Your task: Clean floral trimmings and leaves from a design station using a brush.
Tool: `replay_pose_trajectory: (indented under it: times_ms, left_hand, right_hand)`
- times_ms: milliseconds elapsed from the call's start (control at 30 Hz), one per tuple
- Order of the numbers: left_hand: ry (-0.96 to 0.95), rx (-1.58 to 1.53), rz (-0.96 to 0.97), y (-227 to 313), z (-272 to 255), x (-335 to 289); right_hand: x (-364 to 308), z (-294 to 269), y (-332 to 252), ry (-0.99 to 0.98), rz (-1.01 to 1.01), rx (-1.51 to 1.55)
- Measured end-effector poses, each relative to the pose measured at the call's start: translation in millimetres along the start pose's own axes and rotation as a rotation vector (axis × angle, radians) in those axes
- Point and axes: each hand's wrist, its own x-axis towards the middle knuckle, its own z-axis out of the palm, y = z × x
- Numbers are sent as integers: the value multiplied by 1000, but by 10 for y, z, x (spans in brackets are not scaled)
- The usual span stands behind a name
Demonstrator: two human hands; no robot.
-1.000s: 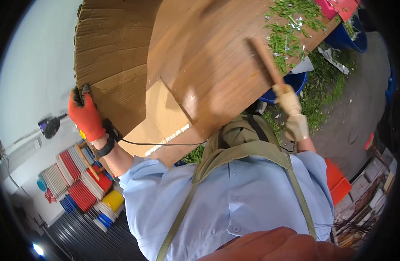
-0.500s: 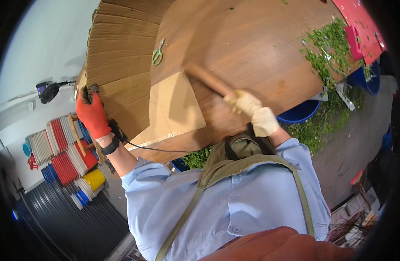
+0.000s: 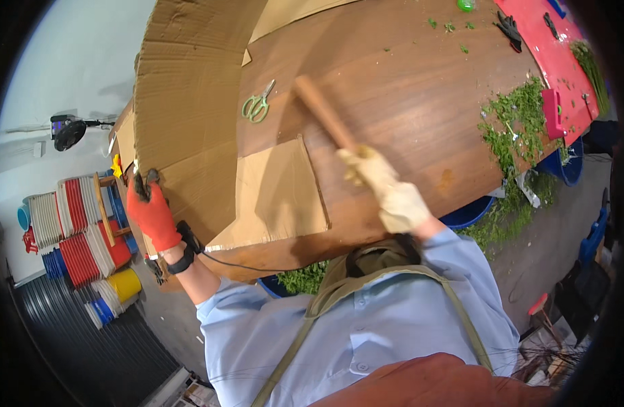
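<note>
Your left hand [image 3: 151, 216], in a red glove at eight o'clock, is closed on the edge of the cardboard sheet [image 3: 190, 115] — brown, creased and light, likely floppy, so grip near a fold. Your right hand [image 3: 386, 190], pale-gloved, is wrapped round the wooden handle [image 3: 323, 112] — stiff and probably smooth — over the table [image 3: 407, 88], with green scissors [image 3: 257, 105] beyond at eleven o'clock.

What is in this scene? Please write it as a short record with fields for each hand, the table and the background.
left hand: left hand in a red glove, gripping the edge of the cardboard sheet
right hand: right hand in a pale glove, closed on a wooden handle
table: wooden table with green scissors, chopped greens, red board
background: stacked plastic tubs, fan
</note>
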Motion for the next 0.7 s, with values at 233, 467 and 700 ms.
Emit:
replay_pose_trajectory:
  times_ms: [233,467,700]
  left_hand:
    - [-132,-79,-118,170,-56,0]
    - [-12,163,-53,333,196,-42]
    - [16,252,-50,637,734,26]
  right_hand:
    - [1769,-477,-165,113,-118,307]
    - [1517,-1989,138,787,-149,751]
    - [2377,-1993,-1576,237,-271,794]
